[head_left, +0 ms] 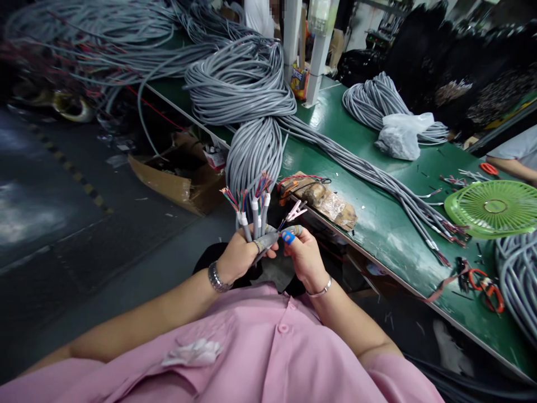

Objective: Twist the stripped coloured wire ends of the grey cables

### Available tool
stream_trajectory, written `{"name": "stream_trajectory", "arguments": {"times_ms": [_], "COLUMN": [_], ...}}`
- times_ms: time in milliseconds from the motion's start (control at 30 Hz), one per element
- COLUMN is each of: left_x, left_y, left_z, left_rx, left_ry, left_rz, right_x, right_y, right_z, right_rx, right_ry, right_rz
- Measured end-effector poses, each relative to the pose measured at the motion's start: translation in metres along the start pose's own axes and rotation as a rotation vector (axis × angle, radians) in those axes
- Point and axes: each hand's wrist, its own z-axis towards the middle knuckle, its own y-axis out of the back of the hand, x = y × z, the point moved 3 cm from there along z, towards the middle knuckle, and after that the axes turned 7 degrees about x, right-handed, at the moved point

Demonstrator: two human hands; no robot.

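My left hand (239, 258) is closed around several grey cables (257, 219). Their ends point up, with white bands and fanned-out coloured wires (264, 183) above the fist. Close beside it, my right hand (302, 253) pinches at the wires of one cable end, thumb against finger. A blue wrap covers a fingertip of this hand, and grey covers sit on fingers of both hands. Just above the fingertips is a pink clip (295, 210) at the table edge. Exactly which wires the right fingers hold is hidden.
Coiled grey cable (241, 84) lies on the green table (327, 120), with a long cable bundle (356, 162) running right. A taped cardboard block (331, 204), green fan (493, 207) and orange-handled scissors (486, 288) are on it. A cardboard box (168, 182) stands below. Another person's arm (514, 165) shows at right.
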Motion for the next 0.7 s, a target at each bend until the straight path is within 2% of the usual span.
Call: {"name": "stream_trajectory", "arguments": {"times_ms": [200, 267, 433, 500, 700], "left_x": [0.0, -0.002, -0.006, -0.006, 0.004], "left_y": [-0.002, 0.0, 0.004, 0.004, 0.006], "left_z": [-0.002, -0.002, -0.003, -0.004, -0.008], "left_rx": [0.133, 0.097, -0.099, -0.118, 0.016], "left_ry": [0.045, 0.059, 0.025, 0.006, -0.015], "left_rz": [0.105, 0.056, -0.157, -0.185, -0.043], "right_x": [0.009, 0.009, 0.002, 0.002, 0.019], "right_y": [-0.007, -0.007, -0.006, -0.006, -0.009], "right_z": [0.001, 0.0, -0.01, -0.012, -0.006], "right_rx": [0.04, 0.024, -0.014, -0.001, 0.095], "right_ry": [-0.008, -0.003, -0.007, -0.015, -0.02], "right_rz": [-0.162, -0.178, -0.146, -0.164, -0.256]}}
